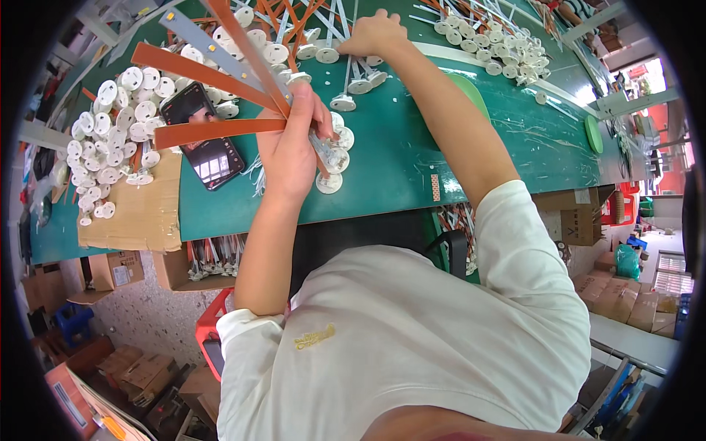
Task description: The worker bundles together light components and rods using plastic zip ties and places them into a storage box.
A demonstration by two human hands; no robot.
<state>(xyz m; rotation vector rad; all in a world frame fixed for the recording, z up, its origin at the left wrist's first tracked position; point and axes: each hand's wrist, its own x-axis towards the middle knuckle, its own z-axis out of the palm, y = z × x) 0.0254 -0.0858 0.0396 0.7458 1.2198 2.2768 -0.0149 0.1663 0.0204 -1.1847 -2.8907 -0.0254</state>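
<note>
My left hand (298,140) is closed round a fanned bundle of LED light strips (213,132). Their flat orange and white bars stick out up and to the left, and their round white discs (330,182) hang below the fingers. At the far side of the table my right hand (375,35) reaches into a heap of similar strips, thumb apart from the fingers. It touches or hovers just over the white discs (327,55) there; nothing is plainly held in it. Part of the right fingers is turned away from view.
A dark phone (202,136) lies on the green table (382,176), beside piled disc-ended strips (110,140) and a cardboard sheet (140,213). More strips (500,51) lie at the far right, near a green round dish (471,95). Below the table's front edge stands a box of strips (213,257).
</note>
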